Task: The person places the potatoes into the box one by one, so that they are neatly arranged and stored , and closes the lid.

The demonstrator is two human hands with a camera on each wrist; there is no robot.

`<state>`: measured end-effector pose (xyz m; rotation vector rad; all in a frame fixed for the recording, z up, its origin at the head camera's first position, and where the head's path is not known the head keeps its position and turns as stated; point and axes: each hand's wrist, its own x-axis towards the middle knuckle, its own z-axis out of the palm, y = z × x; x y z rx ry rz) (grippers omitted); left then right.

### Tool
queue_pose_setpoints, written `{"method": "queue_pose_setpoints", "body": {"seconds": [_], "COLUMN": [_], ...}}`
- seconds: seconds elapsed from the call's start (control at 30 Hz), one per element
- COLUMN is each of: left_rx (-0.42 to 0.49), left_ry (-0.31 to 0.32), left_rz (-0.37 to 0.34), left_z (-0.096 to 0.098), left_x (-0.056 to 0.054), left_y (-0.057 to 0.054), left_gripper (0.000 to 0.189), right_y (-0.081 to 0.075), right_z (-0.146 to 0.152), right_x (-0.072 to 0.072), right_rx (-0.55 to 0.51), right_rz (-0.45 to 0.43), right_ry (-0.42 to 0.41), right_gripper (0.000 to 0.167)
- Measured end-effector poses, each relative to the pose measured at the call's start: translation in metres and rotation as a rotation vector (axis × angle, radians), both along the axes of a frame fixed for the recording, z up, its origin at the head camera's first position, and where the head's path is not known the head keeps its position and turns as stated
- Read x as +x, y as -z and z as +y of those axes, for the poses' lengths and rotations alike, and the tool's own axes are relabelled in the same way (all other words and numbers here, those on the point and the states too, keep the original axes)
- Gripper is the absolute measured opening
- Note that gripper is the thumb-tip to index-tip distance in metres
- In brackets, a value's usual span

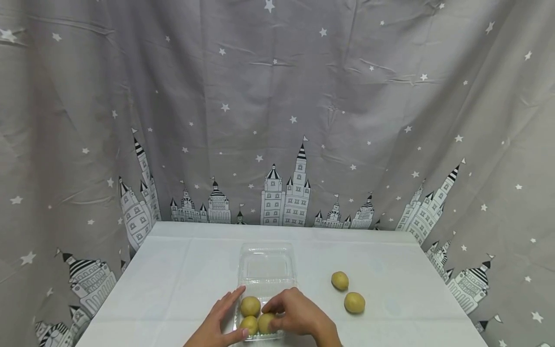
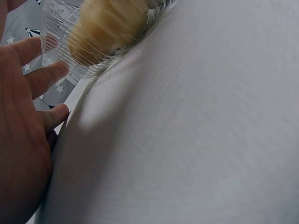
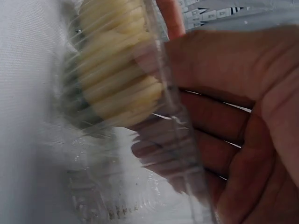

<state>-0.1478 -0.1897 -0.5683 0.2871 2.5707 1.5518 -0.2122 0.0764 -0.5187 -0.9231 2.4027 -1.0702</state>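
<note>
A hinged clear plastic container (image 1: 262, 289) lies with its lid folded back, away from me. Inside its near half are three yellow potatoes: one at back left (image 1: 250, 306), one at front left (image 1: 249, 325) and one on the right (image 1: 266, 323). My right hand (image 1: 299, 313) reaches over the container's right side and holds that right-hand potato between thumb and fingers. In the right wrist view, the potato (image 3: 117, 84) shows through the ribbed wall. Along the left side, my left hand (image 1: 217, 323) rests with extended fingers at the wall, its thumb at the front-left potato.
Two more potatoes lie to the right on the white table (image 1: 182, 270), the farther one (image 1: 340, 280) and the nearer one (image 1: 354, 302). A grey curtain (image 1: 277, 96) printed with stars and castles hangs behind the table and at both sides.
</note>
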Motion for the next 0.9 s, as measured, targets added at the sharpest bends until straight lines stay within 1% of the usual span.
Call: {"method": "queue_pose_setpoints", "body": {"seconds": [0.23,0.4,0.53,0.67,0.77,0.9], "left_rx": [-0.007,-0.014,-0.014,-0.008,-0.003,0.001], "left_ry": [-0.002,0.0,-0.004,-0.013,-0.012,-0.011], "left_rz": [-0.005,0.012,-0.001,-0.019,-0.019,-0.028], "left_z": [-0.0001,-0.0001,-0.0004,-0.0006,-0.0003,-0.0004], "left_x": [-0.0009,-0.002,-0.0017,-0.0007,-0.0004,-0.0001], "left_y": [0.0026,0.0039,0.0035,0.0024,0.0015,0.0009], "left_gripper": [0.093,0.093,0.093,0.092,0.092,0.092], "right_y": [-0.0028,-0.002,-0.0014,-0.0003,0.0009,0.0012], "right_z": [0.0014,0.0007,0.0008,0.0019,0.003,0.0043], "right_x": [0.0021,0.0019,0.0014,-0.0006,-0.0021,-0.0024], "right_rx": [-0.02,-0.003,0.002,-0.018,-0.037,-0.047], "right_rz": [-0.043,-0.031,-0.015,-0.012,-0.021,-0.03], "right_ry": [0.002,0.009,0.005,-0.005,-0.008,0.008], "right_gripper": [0.031,0.031,0.031,0.029,0.028,0.029]}}
